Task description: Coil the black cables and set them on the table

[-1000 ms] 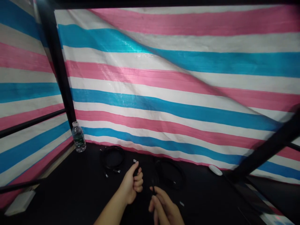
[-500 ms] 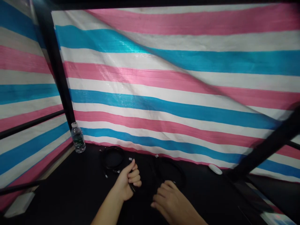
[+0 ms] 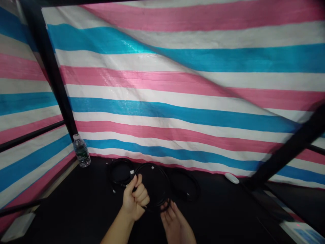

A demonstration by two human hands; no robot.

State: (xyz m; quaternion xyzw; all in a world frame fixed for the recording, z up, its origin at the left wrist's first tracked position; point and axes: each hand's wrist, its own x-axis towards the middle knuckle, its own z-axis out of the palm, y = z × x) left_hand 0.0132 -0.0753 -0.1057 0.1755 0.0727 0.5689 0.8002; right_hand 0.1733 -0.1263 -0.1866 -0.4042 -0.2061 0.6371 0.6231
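Observation:
My left hand [image 3: 137, 198] is a closed fist around a black cable, with its thumb upward. A pale connector [image 3: 132, 172] sticks out above that thumb. From the fist, the black cable [image 3: 149, 164] curves up and round to the right in a wide loop. My right hand [image 3: 176, 220] has its fingers around the lower right of this loop, palm partly facing up. Behind the left fist lies a coiled black cable [image 3: 109, 173] with light plug ends. Another coiled black cable [image 3: 198, 188] lies to the right of the loop, with a small light tip.
A clear water bottle [image 3: 81, 151] stands at the back left corner of the black table [image 3: 223, 217]. A white oval object [image 3: 232, 178] lies near the back right. Striped sheeting [image 3: 177, 115] and dark frame posts enclose the table. A white item with a screen [image 3: 302, 232] is at the lower right.
My right hand has turned palm up and now grips the cable. A wide loop has appeared between the hands. The left fist has shifted slightly left in view and stays closed.

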